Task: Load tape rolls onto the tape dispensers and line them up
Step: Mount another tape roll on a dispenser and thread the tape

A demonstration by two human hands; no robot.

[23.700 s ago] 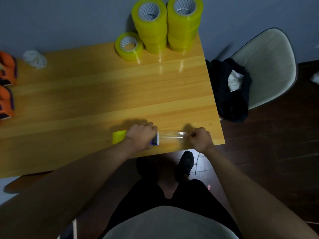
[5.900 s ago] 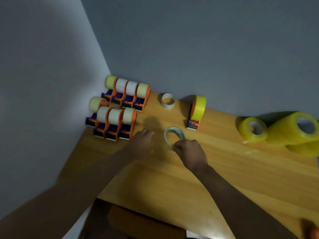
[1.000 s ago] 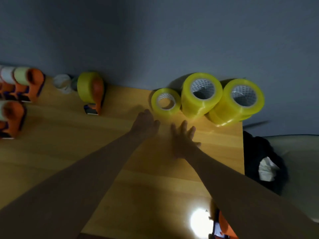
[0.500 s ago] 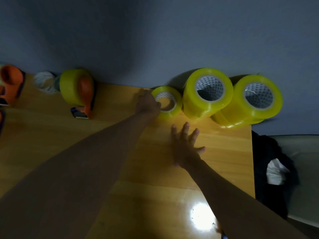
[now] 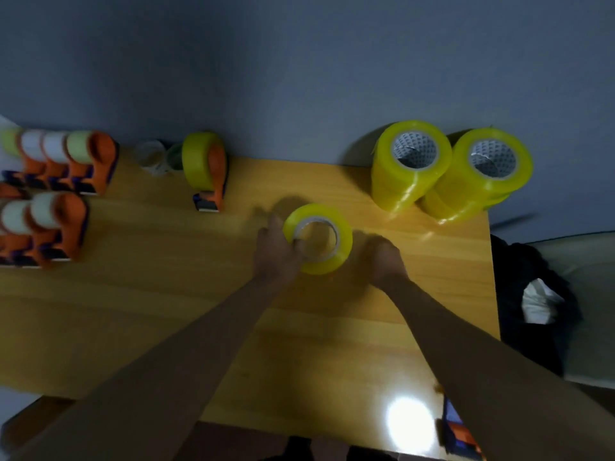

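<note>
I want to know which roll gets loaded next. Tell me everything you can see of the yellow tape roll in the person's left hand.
The yellow tape roll is a translucent, glossy yellow ring wound on a pale core, its open centre facing up toward the camera. It sits mid-table, in front of the two stacks of similar rolls. The left hand grips its left side, fingers hooked into the core. The right hand is just beside it, apparently not touching. Whether it rests on the wood or is lifted is unclear.

Both forearms were bare up to the frame edge, with no sleeve, watch or ring seen, and the left hand [image 5: 276, 257] and right hand [image 5: 382, 261] wore no gloves.
</note>
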